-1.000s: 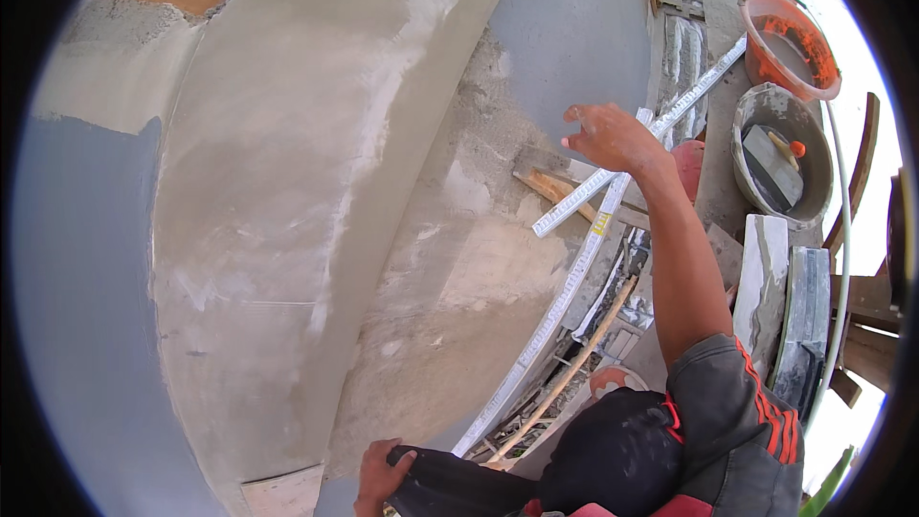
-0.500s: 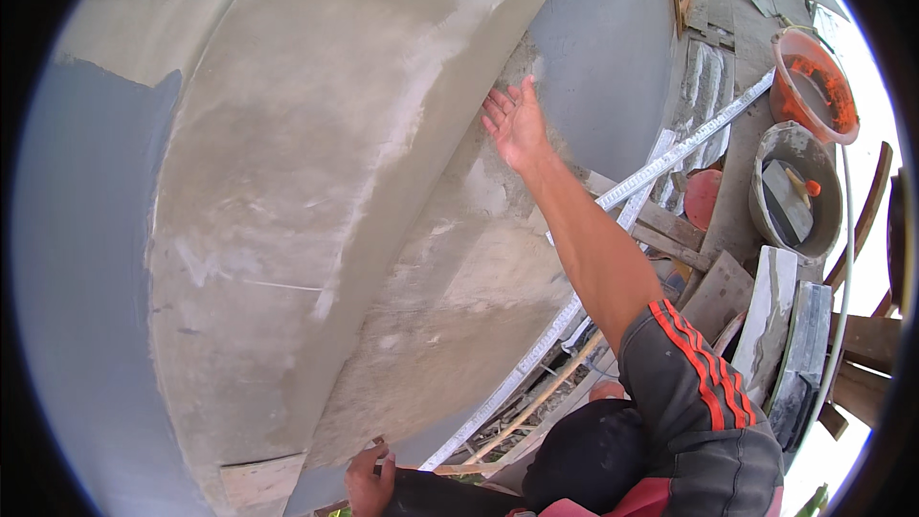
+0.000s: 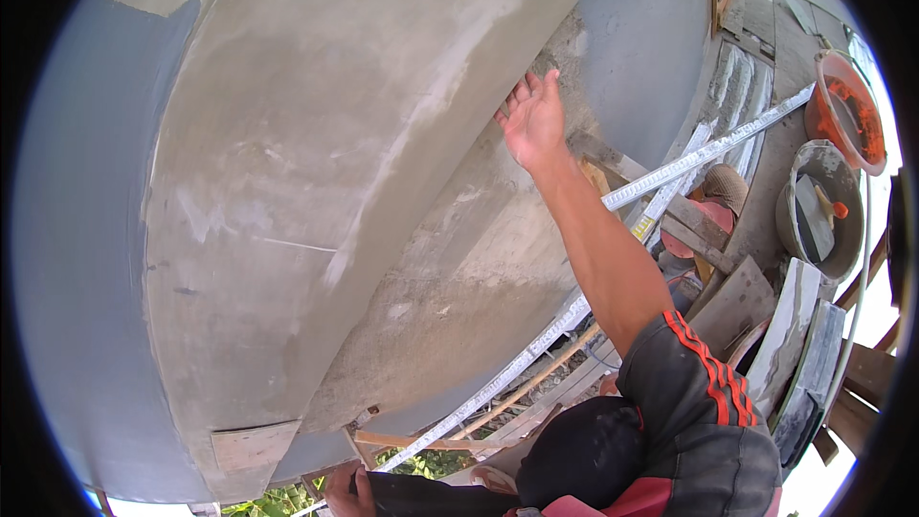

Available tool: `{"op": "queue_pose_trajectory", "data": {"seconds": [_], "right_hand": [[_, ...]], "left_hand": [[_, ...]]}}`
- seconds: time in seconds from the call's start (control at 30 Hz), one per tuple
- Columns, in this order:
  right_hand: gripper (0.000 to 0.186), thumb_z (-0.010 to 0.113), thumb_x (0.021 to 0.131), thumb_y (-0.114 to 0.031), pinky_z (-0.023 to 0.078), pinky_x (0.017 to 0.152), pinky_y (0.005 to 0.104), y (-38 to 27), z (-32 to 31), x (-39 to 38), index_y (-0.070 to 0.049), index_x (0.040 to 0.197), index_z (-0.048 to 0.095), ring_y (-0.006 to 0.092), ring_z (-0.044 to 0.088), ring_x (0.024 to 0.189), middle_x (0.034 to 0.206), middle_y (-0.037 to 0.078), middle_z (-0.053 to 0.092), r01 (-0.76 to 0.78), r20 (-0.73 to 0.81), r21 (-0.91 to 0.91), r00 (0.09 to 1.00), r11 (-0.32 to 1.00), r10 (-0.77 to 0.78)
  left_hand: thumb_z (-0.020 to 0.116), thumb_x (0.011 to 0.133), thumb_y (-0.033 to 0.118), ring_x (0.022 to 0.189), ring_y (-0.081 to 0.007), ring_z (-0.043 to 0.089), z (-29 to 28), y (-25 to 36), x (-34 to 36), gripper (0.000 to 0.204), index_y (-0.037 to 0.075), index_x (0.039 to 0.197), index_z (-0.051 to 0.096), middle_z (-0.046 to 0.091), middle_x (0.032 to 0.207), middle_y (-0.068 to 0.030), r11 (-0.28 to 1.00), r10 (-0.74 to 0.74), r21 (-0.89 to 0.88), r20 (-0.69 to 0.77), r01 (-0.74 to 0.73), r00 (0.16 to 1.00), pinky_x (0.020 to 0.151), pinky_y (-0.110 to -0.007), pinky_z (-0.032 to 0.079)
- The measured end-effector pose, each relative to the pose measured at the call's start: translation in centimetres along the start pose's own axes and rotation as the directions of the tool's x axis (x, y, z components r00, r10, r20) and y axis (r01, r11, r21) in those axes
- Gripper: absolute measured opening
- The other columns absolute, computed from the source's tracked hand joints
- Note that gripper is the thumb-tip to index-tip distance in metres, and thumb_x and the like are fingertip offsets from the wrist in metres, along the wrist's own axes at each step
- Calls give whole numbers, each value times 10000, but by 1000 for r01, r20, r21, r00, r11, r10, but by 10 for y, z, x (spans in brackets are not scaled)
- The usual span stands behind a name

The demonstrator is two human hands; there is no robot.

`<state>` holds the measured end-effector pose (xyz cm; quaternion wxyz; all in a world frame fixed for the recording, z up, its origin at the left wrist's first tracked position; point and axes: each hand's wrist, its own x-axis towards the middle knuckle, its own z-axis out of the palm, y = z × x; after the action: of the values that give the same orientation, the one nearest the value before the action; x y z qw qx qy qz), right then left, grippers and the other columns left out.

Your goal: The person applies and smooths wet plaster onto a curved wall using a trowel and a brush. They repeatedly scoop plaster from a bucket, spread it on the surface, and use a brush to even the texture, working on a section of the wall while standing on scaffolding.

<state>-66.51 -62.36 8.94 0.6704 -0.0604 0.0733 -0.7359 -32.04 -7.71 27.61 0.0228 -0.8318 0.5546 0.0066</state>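
Observation:
My right hand (image 3: pixel 536 126) is raised with its fingers stretched out and the palm showing. Its fingertips are at the edge of a raised band of smooth grey plaster (image 3: pixel 278 182), over a rougher, recessed strip of wall (image 3: pixel 440 306). No tool shows in it; whether the fingertips touch the plaster is hard to tell. Low at the left, my left hand (image 3: pixel 349 490) has curled fingers, close to a thin wooden bar (image 3: pixel 359 445). What it holds, if anything, is hidden. A small light board (image 3: pixel 255 445) sits at the foot of the plaster band.
Long whitish straightedges (image 3: pixel 708 150) slant beside my right arm. At the right stand an orange-stained tub (image 3: pixel 847 124) and a grey bucket (image 3: pixel 790 215) holding a trowel (image 3: pixel 821 201). Boards (image 3: pixel 780 325) lean below them. Greenery (image 3: pixel 436 464) shows beneath the scaffold.
The view has shifted, so the wall and buckets appear farther right. My right hand stays by the plaster edge. My left hand appears lower and farther left, below the wall's lower edge.

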Motion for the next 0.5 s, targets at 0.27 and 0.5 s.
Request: {"op": "queue_pose_trajectory", "data": {"seconds": [0.27,0.5], "right_hand": [[917,219,1146,-689,98,1370,537,43,4,-47,-64,1744,-86,320,49,1705,1845,155,40,-78,87,-34,993,996,81],[886,246,1144,-688,149,1358,519,73,9,-76,-51,1726,42,299,142,1675,1807,126,165,-111,58,-59,992,992,114]], "left_hand": [[612,1088,315,1110,-448,702,-2,2,-6,348,43,1232,775,766,1161,-229,1000,-23,1,-2,23,1000,994,-507,537],[675,1018,132,991,-400,755,7,-4,-5,213,-31,1101,783,788,1038,-214,987,-19,-164,-128,-3,992,926,-468,566]]}}
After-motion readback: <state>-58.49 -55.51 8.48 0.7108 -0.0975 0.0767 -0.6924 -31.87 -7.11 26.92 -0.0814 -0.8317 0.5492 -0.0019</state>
